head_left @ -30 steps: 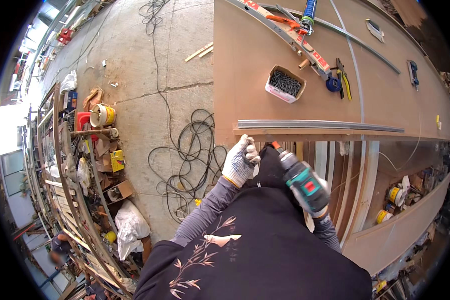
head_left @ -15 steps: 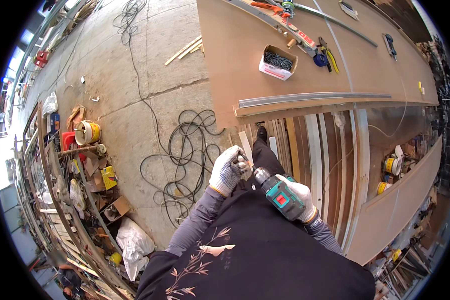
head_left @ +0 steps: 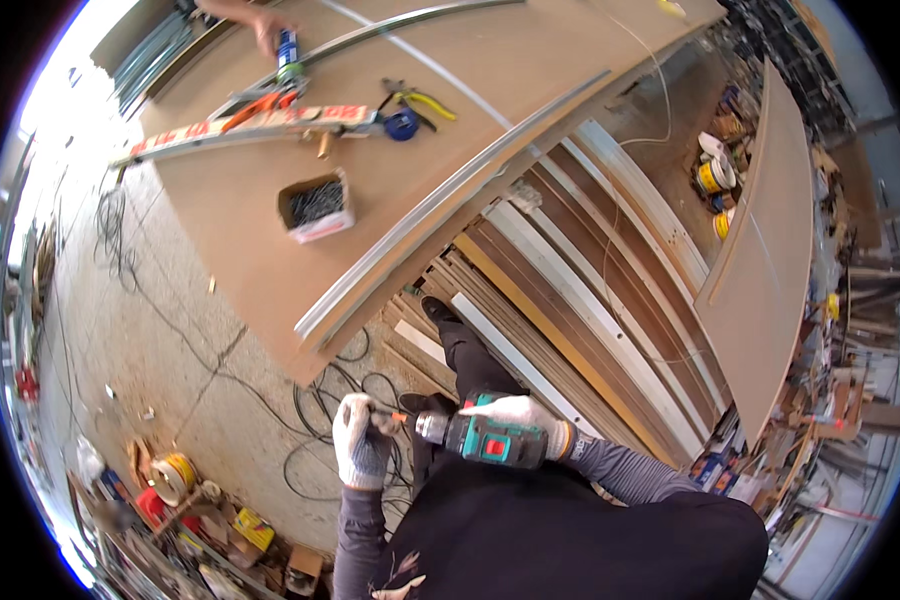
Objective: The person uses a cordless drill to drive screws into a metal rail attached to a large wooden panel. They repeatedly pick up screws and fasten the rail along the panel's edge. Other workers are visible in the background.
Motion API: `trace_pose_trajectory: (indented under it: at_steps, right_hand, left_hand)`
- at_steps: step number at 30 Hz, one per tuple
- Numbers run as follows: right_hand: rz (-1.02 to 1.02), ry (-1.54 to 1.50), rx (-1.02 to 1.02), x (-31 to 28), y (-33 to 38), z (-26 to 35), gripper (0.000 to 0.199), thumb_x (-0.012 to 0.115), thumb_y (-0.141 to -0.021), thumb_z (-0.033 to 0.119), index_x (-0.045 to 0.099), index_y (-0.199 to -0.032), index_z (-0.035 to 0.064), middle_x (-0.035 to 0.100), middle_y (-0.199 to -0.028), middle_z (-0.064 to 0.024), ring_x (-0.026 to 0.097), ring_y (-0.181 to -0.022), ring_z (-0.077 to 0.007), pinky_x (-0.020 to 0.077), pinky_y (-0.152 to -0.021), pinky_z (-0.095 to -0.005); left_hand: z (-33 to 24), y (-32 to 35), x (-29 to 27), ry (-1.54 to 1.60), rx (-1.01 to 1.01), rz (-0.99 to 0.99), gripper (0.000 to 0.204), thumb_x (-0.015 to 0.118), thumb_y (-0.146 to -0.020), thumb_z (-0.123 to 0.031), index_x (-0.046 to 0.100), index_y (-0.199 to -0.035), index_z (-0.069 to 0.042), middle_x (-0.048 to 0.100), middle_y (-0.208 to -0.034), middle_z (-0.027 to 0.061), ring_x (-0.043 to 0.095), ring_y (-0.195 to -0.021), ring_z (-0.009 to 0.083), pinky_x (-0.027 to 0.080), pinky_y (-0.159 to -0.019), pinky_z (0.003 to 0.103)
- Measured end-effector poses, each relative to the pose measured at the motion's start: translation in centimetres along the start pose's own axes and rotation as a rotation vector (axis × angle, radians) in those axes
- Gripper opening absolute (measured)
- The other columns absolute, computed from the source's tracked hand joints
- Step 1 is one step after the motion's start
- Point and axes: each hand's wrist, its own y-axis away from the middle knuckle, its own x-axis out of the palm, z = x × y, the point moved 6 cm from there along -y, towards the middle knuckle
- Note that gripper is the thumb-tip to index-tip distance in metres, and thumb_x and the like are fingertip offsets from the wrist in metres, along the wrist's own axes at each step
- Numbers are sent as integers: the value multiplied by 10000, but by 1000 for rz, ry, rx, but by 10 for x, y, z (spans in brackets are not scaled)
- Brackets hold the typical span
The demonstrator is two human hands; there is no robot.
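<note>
**Seating the bit in the drill**

The right hand (head_left: 525, 412) wraps the teal drill (head_left: 482, 437) at waist height. The gloved left hand (head_left: 360, 440) pinches the bit (head_left: 390, 415) at the chuck; keep it straight, then tighten firmly.

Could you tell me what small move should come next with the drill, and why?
Probably seat the bit in the chuck: the left hand pinches the orange-tipped bit at the nose of the drill, which the right hand holds level, away from the board.
</note>
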Motion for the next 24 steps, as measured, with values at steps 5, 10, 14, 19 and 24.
trace_pose_trajectory:
  at_steps: [5, 10, 14, 19, 24]
  right_hand:
    - [-53, -201, 113, 2, 13, -52, 380, 725, -920, 175, 662, -1268, 34, 734, -1079, -102, 728, -937, -246, 580, -842, -327]
    - [-75, -680, 443, 33, 48, -108, 359, 621, -1005, 72, 607, -1340, -56, 700, -1233, -104, 696, -1075, -153, 575, -942, -283]
    - [-295, -2006, 837, 97, 90, -170, 333, 570, -1040, 103, 589, -1346, -28, 676, -1262, -114, 672, -1126, -162, 575, -975, -327]
    - [-390, -850, 805, 26, 34, -201, 428, 836, -818, 119, 685, -1210, 36, 748, -1100, -106, 704, -1034, -188, 559, -884, -353]
    - [-504, -835, 887, -14, -4, -305, 311, 771, -859, 122, 680, -1150, 61, 728, -1033, -87, 682, -973, -177, 542, -837, -343]
  left_hand:
    - [34, -27, 8, 48, -39, -143, 214, 575, -1062, -265, 543, -992, -65, 461, -720, -1, 421, -621, 112, 399, -594, 293]
    - [91, -66, -20, 59, -260, -362, 223, 586, -1053, -265, 506, -888, -138, 410, -650, -36, 426, -599, 117, 413, -602, 302]
    - [101, -97, 54, -137, -459, -567, 382, 592, -1055, -345, 497, -760, -121, 459, -675, 1, 440, -638, 158, 449, -673, 346]
    - [145, -167, 11, -166, -588, -448, 336, 549, -1065, -363, 598, -882, -86, 578, -776, 60, 541, -744, 199, 487, -740, 376]
    - [169, -231, 16, -262, -613, -561, 315, 566, -1051, -345, 587, -860, -95, 562, -756, 49, 534, -728, 195, 475, -726, 369]
